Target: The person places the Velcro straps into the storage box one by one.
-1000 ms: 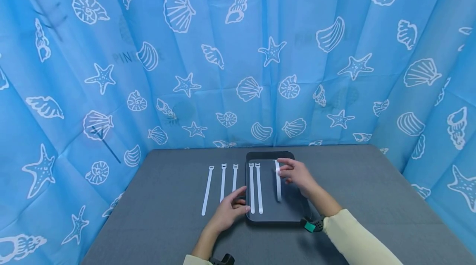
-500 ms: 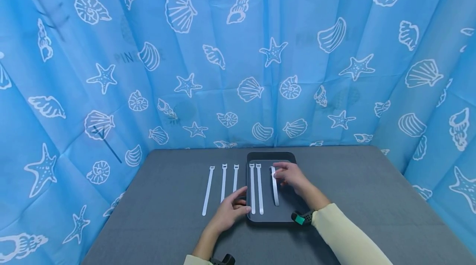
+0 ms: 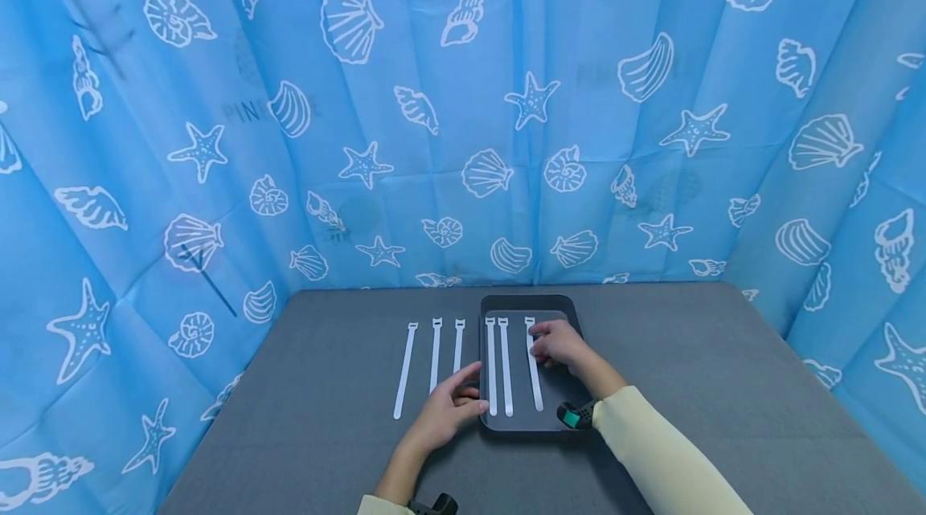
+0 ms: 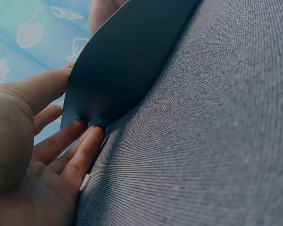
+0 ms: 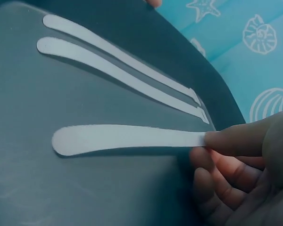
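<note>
My right hand (image 3: 566,345) pinches a white hook-and-loop cable tie (image 3: 535,382) near its slotted head, over the dark grey tray (image 3: 528,302). In the right wrist view the thumb and fingers grip the tie's narrow end, and its rounded tail (image 5: 68,140) points away over the tray floor. Left of it, two more white ties (image 3: 492,370) lie side by side in the tray. At the tray's left side, my left hand (image 3: 441,416) holds the edge, thumb at the rim and fingertips against the outer wall (image 4: 113,66).
Three white ties (image 3: 404,370) lie in a row on the grey cloth-covered table (image 3: 325,386), left of the tray. The left hand partly covers the nearest ones. A blue shell-patterned curtain (image 3: 448,137) hangs behind and at both sides.
My right hand has moved left and toward me with the tie, bringing it lower and closer to the other two in the tray. My left hand has stayed at the tray edge.
</note>
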